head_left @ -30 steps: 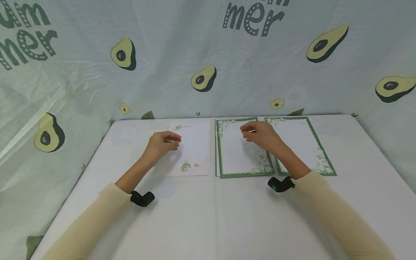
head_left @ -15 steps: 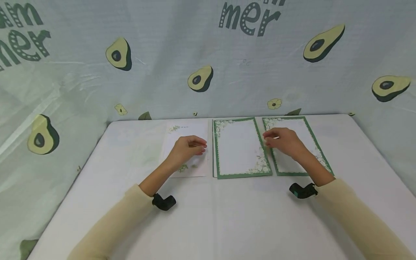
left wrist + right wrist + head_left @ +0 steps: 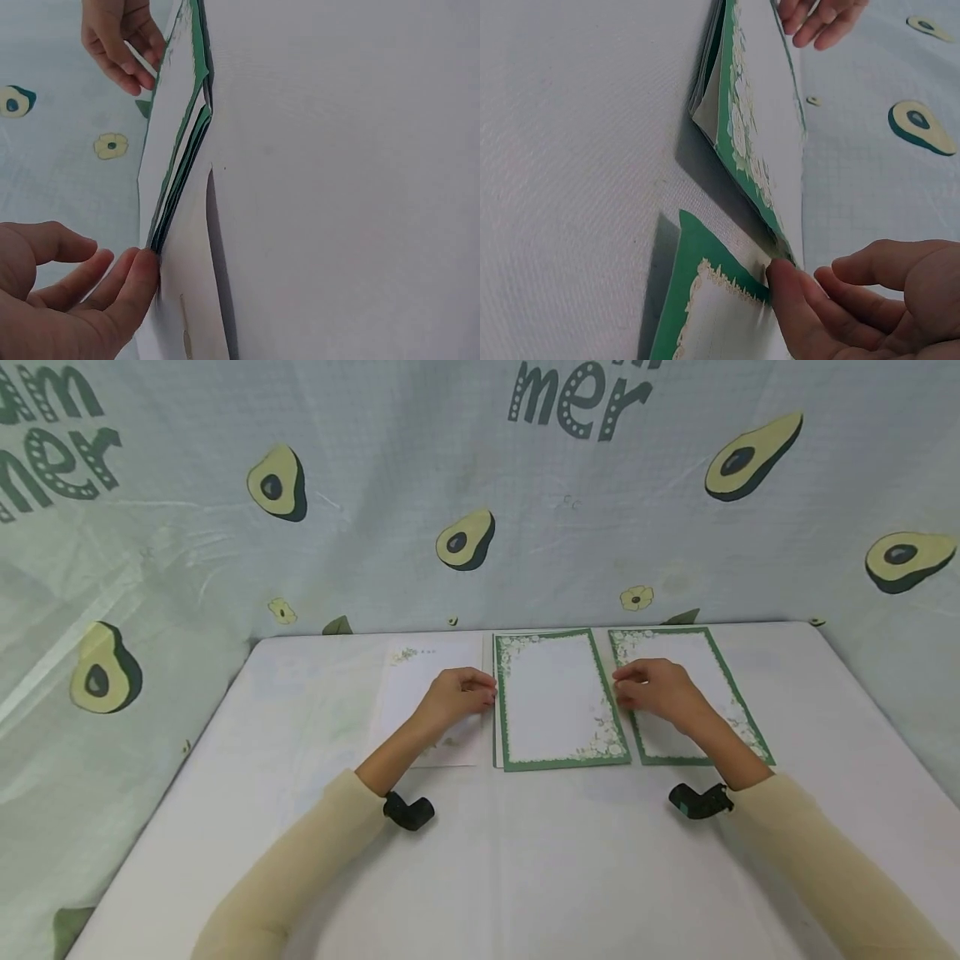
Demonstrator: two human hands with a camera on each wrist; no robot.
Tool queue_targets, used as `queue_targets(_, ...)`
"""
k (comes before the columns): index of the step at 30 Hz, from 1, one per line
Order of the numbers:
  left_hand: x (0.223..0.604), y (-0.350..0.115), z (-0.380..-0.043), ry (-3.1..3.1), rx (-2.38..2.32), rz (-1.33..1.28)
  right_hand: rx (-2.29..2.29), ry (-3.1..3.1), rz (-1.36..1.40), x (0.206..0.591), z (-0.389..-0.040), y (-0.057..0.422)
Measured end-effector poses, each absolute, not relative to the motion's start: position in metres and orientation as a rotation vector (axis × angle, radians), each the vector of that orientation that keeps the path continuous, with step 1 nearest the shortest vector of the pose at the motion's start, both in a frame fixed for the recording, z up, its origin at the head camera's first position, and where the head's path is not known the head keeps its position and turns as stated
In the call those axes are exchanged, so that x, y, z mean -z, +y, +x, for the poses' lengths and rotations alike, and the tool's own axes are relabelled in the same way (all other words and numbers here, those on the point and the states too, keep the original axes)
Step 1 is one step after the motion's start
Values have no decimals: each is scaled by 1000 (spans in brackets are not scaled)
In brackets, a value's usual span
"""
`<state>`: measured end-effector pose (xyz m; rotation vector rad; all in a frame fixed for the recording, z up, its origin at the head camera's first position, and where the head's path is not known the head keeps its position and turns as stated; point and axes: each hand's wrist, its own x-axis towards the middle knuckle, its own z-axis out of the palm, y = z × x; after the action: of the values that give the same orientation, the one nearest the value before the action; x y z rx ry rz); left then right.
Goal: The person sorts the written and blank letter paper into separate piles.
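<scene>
A stack of green-bordered sheets of paper (image 3: 558, 702) lies mid-table, its top sheet printed with white flowers and turned slightly against those below. My left hand (image 3: 459, 695) touches the stack's left edge with its fingertips; in the left wrist view the thumb stands apart from the paper. At the stack's right edge is my right hand (image 3: 660, 692), fingertips against the side and thumb apart in the right wrist view. Beneath the right hand lies another green-bordered sheet (image 3: 686, 647). A pale sheet with small plant prints (image 3: 408, 672) lies under the left hand, which partly covers it.
The sheets lie on a white-covered table (image 3: 495, 860). Behind it hangs a pale curtain (image 3: 375, 460) with avocado prints. Black wrist cameras (image 3: 408, 811) sit at both sleeves.
My left hand has moved right, from above the pale sheet to the stack's left edge. My right hand has shifted right and slightly toward me, from over the stack to its right edge.
</scene>
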<state>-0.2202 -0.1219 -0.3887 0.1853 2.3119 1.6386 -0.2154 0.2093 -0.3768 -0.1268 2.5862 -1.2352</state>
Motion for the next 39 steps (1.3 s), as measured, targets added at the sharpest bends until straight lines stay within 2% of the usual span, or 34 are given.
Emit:
queue_targets(10,390,-117,-230,2289,-1620,66,1333,2472,-59,378,-215,207)
queue_targets(20,389,-114,-232,2433,-1451,95,1266,2520,-20,382,-215,200)
queue_targets(39,401,-115,-228,2404,-1823,76,1666,2327,26,389,-209,188)
